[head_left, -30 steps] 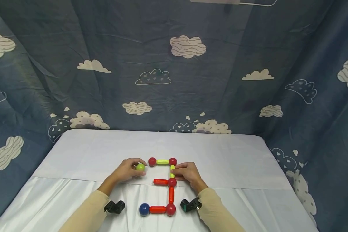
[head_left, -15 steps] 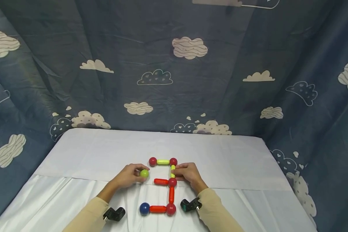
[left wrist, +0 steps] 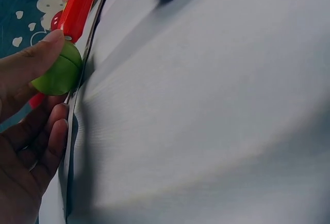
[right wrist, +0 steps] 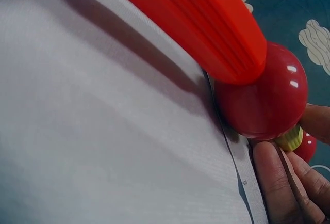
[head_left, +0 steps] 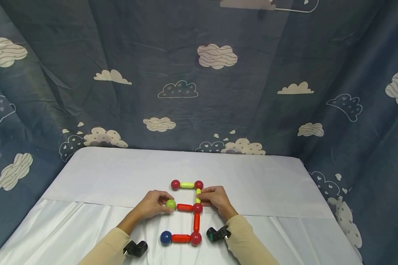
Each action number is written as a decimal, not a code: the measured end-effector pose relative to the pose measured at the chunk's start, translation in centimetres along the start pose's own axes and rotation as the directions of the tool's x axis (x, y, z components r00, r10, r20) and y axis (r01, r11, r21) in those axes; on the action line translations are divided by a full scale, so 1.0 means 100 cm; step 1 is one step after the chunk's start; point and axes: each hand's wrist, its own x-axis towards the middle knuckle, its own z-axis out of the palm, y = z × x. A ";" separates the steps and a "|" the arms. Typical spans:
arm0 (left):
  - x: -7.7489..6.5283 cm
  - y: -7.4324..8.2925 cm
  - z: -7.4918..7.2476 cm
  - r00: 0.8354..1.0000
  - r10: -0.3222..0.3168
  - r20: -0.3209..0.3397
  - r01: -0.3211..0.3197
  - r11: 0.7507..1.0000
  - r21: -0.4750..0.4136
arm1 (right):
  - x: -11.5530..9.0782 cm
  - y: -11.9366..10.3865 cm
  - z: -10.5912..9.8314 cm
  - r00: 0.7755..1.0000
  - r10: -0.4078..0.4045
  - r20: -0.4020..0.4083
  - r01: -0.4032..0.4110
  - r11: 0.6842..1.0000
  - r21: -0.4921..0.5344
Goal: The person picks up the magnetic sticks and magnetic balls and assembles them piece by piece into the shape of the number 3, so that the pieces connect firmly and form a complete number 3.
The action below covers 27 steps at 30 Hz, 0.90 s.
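My left hand (head_left: 154, 203) pinches a green ball (head_left: 170, 204) at the free left end of the middle red rod (head_left: 184, 208). In the left wrist view the green ball (left wrist: 61, 72) appears to meet that rod's end (left wrist: 77, 12). With thumb and fingers, my right hand (head_left: 217, 198) grips the upright yellow rod (head_left: 198, 195) on the right side, just above a dark red ball (head_left: 197, 208). That ball (right wrist: 265, 95) shows large in the right wrist view, a red rod (right wrist: 206, 22) joined to it. The rods and balls make a connected figure lying on the white cloth.
At the top, a yellow rod (head_left: 187, 185) joins two dark red balls. Below, a red rod (head_left: 181, 238) runs from a blue ball (head_left: 166, 238) to another dark red ball (head_left: 195, 238). A dark curtain (head_left: 179, 110) with cloud prints hangs behind the white-covered table (head_left: 262, 184).
My left hand has brought the green ball toward me and to the right, from beside the top ball to the middle red rod's end. The right hand keeps its grip on the yellow rod.
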 end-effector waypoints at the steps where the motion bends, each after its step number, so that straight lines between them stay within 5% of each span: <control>1: 0.000 0.000 0.001 1.000 -0.007 -0.002 0.007 1.000 0.001 | 0.000 0.000 0.000 1.000 -0.002 0.000 0.002 1.000 0.000; 20: 0.001 0.000 0.001 0.999 -0.049 0.019 0.050 0.999 -0.004 | 0.001 -0.003 0.002 1.000 -0.021 0.005 0.021 1.000 0.008; 27: 0.000 -0.003 0.004 0.998 -0.012 0.069 0.015 0.999 -0.035 | -0.001 0.000 0.000 1.000 -0.024 0.002 0.024 1.000 0.010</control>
